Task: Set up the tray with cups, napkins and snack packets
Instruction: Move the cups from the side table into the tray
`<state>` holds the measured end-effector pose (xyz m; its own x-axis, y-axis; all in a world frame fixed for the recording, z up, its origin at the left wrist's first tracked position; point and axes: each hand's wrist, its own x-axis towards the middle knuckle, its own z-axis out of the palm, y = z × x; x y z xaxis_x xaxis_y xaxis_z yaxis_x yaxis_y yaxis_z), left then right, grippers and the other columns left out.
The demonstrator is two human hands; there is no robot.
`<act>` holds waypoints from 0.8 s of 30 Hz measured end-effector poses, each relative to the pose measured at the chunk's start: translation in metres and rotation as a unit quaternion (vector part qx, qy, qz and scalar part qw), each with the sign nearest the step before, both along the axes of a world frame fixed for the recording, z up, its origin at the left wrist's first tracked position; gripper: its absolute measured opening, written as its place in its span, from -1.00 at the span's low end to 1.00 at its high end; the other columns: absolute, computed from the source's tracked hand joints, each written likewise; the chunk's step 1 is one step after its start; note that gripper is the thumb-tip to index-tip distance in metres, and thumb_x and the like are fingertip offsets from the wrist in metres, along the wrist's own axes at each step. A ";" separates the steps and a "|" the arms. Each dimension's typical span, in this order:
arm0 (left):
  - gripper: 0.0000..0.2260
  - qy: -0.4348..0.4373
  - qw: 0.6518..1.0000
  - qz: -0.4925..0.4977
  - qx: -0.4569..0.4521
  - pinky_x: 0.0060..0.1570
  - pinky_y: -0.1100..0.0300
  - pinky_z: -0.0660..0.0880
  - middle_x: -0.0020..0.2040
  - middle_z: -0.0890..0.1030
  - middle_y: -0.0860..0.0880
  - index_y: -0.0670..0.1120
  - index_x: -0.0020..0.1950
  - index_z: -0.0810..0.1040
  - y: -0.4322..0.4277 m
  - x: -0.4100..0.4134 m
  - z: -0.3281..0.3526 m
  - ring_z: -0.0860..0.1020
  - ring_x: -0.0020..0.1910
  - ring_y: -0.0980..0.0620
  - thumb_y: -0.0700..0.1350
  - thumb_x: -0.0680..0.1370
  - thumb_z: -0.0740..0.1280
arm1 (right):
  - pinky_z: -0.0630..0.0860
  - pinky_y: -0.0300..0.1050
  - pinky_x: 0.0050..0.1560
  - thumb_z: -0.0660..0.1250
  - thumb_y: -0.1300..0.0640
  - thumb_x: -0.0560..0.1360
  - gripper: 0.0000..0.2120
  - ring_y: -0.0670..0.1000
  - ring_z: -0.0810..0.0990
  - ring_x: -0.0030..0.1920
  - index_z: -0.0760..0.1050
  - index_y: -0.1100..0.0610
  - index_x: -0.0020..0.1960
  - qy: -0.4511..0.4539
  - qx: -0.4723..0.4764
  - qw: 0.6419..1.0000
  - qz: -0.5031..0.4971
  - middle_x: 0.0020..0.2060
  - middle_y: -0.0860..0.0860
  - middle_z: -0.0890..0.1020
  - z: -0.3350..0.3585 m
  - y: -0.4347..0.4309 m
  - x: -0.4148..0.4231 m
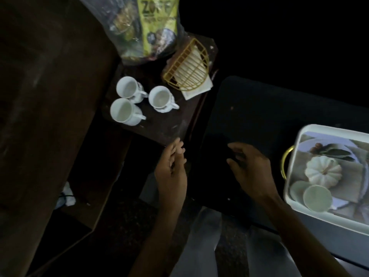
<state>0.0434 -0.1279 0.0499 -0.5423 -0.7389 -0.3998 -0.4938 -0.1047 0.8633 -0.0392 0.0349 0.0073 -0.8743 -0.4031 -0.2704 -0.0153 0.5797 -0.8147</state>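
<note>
Three white cups stand together on a dark wooden side table (159,126): one (127,87) at the back left, one (122,110) at the front left, one (160,97) to the right. Behind them a gold wire holder (186,65) keeps white napkins (196,87). Snack packets (157,27), one yellow-green, lie in clear plastic at the table's far end. The white tray (293,188) with a gold handle and a printed pumpkin picture sits at the right. My left hand (172,172) and my right hand (249,168) hover empty, fingers apart, between the side table and the tray.
The tray rests on a black surface (249,108) right of the side table. A tall dark wooden piece (50,96) fills the left. Crumpled white paper (68,193) lies low at the left. The scene is dim.
</note>
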 end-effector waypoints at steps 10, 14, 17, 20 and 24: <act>-0.70 0.028 0.999 0.041 -0.004 0.31 -0.05 0.55 0.33 0.61 -0.07 -0.14 0.42 0.52 -0.092 -0.036 -0.016 0.59 0.30 0.04 -0.14 0.69 0.23 | 0.55 -0.41 0.04 0.44 0.24 0.49 -0.67 -0.13 0.61 0.06 0.55 0.15 0.24 0.023 -0.040 0.999 0.006 0.11 0.01 0.64 -0.016 -0.115 -0.040; -0.70 0.036 0.999 0.030 0.002 0.37 -0.07 0.51 0.36 0.60 -0.04 -0.11 0.42 0.52 -0.099 -0.048 -0.019 0.56 0.35 0.05 -0.12 0.70 0.22 | 0.57 -0.31 0.07 0.44 0.22 0.50 -0.64 -0.12 0.60 0.09 0.52 0.21 0.28 0.037 -0.040 0.998 0.000 0.14 0.05 0.64 -0.016 -0.148 -0.051; -0.71 0.044 0.998 0.037 0.013 0.34 -0.01 0.54 0.35 0.61 -0.01 -0.08 0.41 0.53 -0.099 -0.052 -0.020 0.57 0.33 0.08 -0.10 0.70 0.21 | 0.53 -0.46 0.01 0.44 0.27 0.49 -0.67 -0.15 0.59 0.04 0.54 0.26 0.25 0.054 -0.064 0.997 0.001 0.08 0.08 0.66 -0.017 -0.164 -0.058; -0.74 0.051 0.998 0.042 0.024 0.30 0.05 0.56 0.32 0.62 -0.01 -0.02 0.36 0.55 -0.099 -0.053 -0.021 0.59 0.30 0.11 -0.08 0.71 0.20 | 0.59 -0.32 0.02 0.44 0.29 0.48 -0.72 -0.06 0.65 0.03 0.57 0.27 0.19 0.059 -0.073 0.996 0.013 0.03 0.11 0.69 -0.021 -0.173 -0.063; -0.80 0.062 0.996 0.046 0.042 0.27 0.10 0.57 0.32 0.63 0.00 0.12 0.27 0.54 -0.098 -0.051 -0.020 0.59 0.30 0.11 -0.07 0.71 0.20 | 0.53 -0.48 -0.11 0.43 0.22 0.51 -0.83 -0.15 0.64 -0.09 0.62 0.22 0.09 0.076 -0.066 0.995 0.011 -0.09 0.06 0.72 -0.029 -0.177 -0.064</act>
<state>-0.0075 -0.2257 0.0299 -0.5234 -0.7545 -0.3960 -0.3690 -0.2182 0.9035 -0.1034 -0.1422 -0.0216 -0.8919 -0.4453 -0.0794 -0.1553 0.4663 -0.8709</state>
